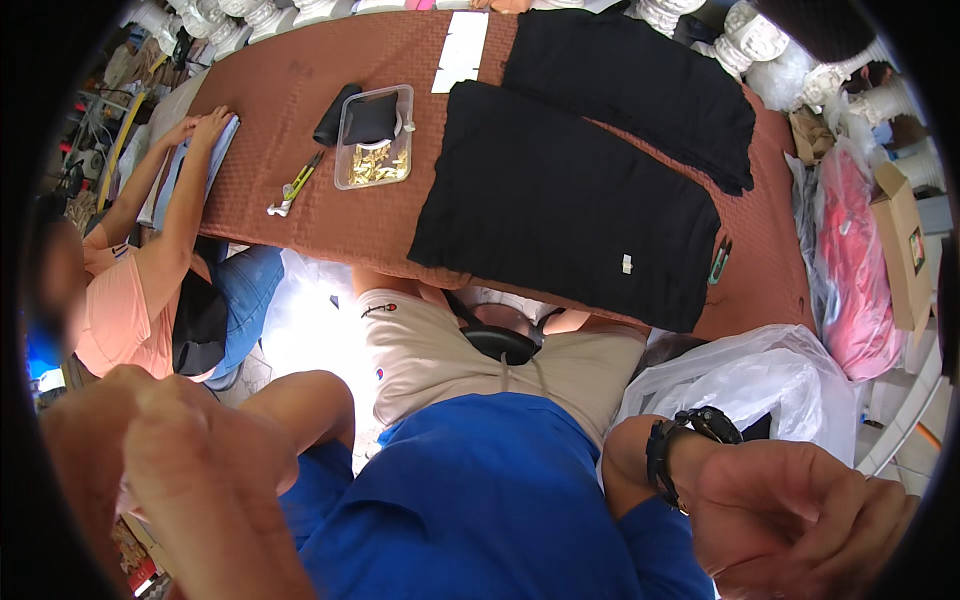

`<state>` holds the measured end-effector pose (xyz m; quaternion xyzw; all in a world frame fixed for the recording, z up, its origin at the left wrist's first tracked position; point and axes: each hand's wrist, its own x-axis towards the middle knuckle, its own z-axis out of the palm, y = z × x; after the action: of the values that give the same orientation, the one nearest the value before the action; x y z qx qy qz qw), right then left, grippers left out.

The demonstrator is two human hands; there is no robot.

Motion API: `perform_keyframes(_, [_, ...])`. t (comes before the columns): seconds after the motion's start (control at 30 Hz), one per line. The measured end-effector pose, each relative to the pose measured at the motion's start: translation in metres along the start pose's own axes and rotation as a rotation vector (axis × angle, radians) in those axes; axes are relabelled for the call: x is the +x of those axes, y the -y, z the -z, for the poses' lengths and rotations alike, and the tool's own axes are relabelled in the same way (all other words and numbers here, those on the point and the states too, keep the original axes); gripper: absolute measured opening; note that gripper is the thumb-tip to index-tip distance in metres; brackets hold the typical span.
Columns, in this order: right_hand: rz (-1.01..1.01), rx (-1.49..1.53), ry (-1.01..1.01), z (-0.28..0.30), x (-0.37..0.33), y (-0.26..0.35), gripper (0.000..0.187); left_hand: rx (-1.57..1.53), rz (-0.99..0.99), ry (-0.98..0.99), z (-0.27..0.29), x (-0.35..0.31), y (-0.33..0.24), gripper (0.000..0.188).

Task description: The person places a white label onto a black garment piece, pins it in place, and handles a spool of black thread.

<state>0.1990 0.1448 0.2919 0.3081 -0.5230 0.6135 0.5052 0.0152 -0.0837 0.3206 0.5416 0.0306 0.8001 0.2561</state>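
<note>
Both of my hands are raised close to the camera, away from the table. My left hand (195, 455) is large and soft in focus at the lower left, its fingers folded in. At the lower right, my right hand (800, 510) has curled fingers and a black watch (708, 425) on the wrist. Whatever either hand may hold is hidden. On the table before me lies a folded black cloth (560, 190) with a small white tag (627, 264). A second black cloth (640, 90) lies behind it. Green-and-black thread snips (719, 260) rest by the right edge of the nearer cloth.
A brown-covered table (270, 90) carries a clear plastic box (342, 170) of gold-coloured pieces, a black roll (338, 115), a yellow-green cutter (296, 185) and white paper (462, 52). At left, a person (125, 300) handles light-blue cloth. Plastic bags (760, 375) and a cardboard box (900, 245) stand right.
</note>
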Motion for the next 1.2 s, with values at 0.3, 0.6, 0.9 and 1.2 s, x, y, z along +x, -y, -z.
perform_keyframes(0.3, [0.008,0.000,-0.035,0.004,-0.006,0.005,0.018,-0.079,0.030,-0.020,0.014,-0.005,0.012,0.016])
perform_keyframes(0.6, [0.342,-0.210,-0.281,-0.001,-0.011,-0.017,0.026,-0.107,0.046,-0.156,0.025,-0.029,0.011,0.015])
perform_keyframes(0.9, [-0.462,-0.423,-0.111,0.024,-0.034,-0.102,0.034,0.854,0.080,-0.842,0.119,-0.117,0.035,0.005])
perform_keyframes(1.2, [-0.181,0.335,0.028,-0.027,0.002,-0.078,0.042,0.973,0.309,-1.064,0.159,-0.176,0.074,0.008])
